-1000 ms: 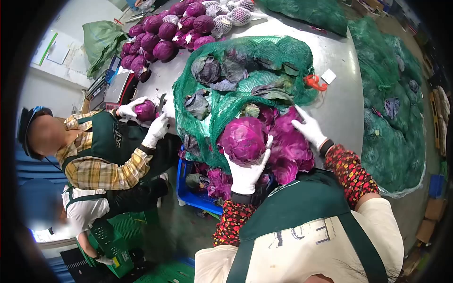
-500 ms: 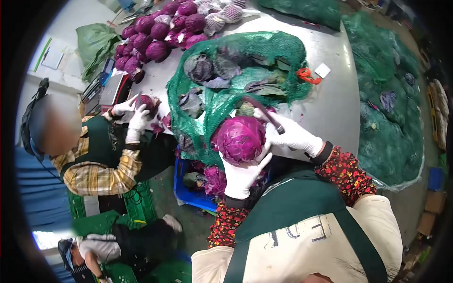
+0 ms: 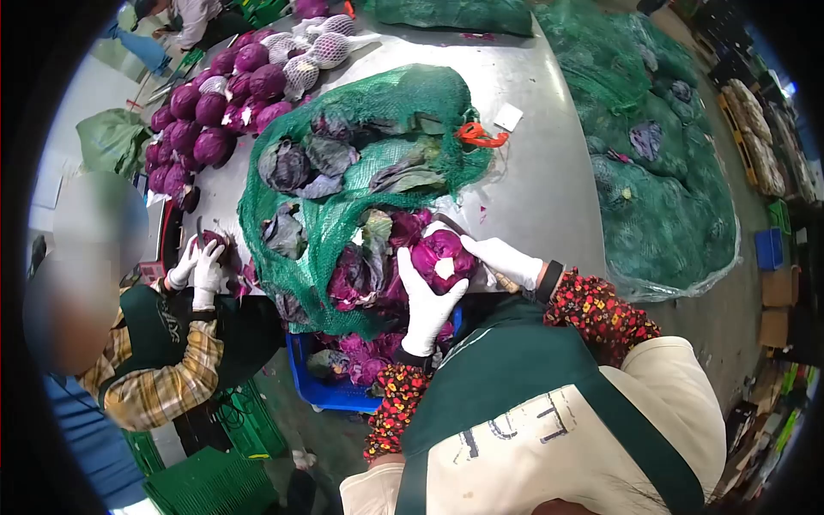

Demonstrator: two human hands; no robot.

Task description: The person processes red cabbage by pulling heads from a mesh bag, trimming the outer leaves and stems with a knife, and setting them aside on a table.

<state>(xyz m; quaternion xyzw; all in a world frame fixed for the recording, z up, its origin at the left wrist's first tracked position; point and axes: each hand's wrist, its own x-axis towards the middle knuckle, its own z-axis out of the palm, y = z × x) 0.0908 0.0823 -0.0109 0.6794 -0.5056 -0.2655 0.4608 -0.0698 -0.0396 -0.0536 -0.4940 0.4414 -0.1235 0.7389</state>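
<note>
A trimmed red cabbage, its pale cut stem facing up, sits between my white-gloved hands at the table edge. My left hand cups its left and near side, with thumb and fingers spread around it. My right hand presses its fingers against the right side. Below that palm shows a brownish knife handle; whether the palm grips it is hidden. Loose outer leaves lie just left, at the mouth of a green mesh sack. Under the edge, a blue crate holds purple leaves.
Trimmed red cabbages are piled at the back left, several in white foam nets. A co-worker at left works on another cabbage. An orange tie and white tag lie on the metal table. Full green sacks stand right.
The cabbage has been turned so its cut stem shows. My right hand has shifted from the knife, held up over the cabbage, to the cabbage's side. The view has swung right.
</note>
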